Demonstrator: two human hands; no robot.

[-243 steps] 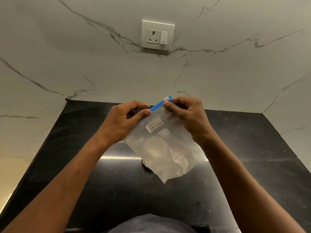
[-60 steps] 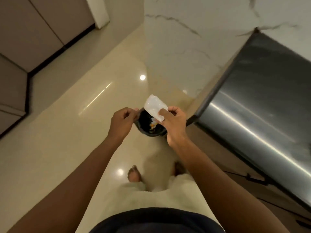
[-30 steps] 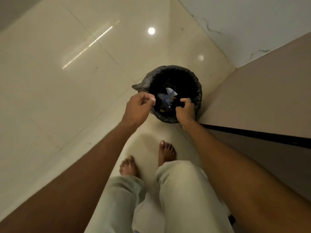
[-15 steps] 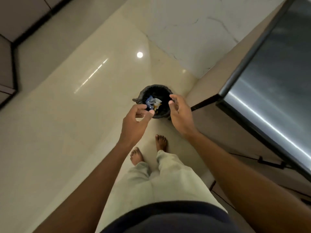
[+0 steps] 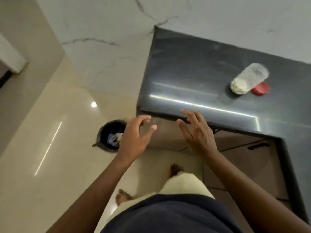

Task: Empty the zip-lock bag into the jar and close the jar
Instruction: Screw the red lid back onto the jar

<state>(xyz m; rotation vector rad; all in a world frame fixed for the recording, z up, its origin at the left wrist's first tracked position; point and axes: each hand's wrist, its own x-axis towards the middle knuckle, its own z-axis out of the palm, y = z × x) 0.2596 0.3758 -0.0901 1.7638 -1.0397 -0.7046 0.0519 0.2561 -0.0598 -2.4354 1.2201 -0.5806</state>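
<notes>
Jar lidless, white contents at bottom, red lid beside; both hands spread, empty.

Head-worn view, downward over counter edge

Down on your glossy cream tiled floor sits a small round black bin, scraps inside, just left of the dark polished stone surface. White veined marble wall rises behind both.

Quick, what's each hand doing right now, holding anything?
Left hand: open, fingers loosely curled, holding nothing.
Right hand: open, fingers spread, holding nothing.
</notes>
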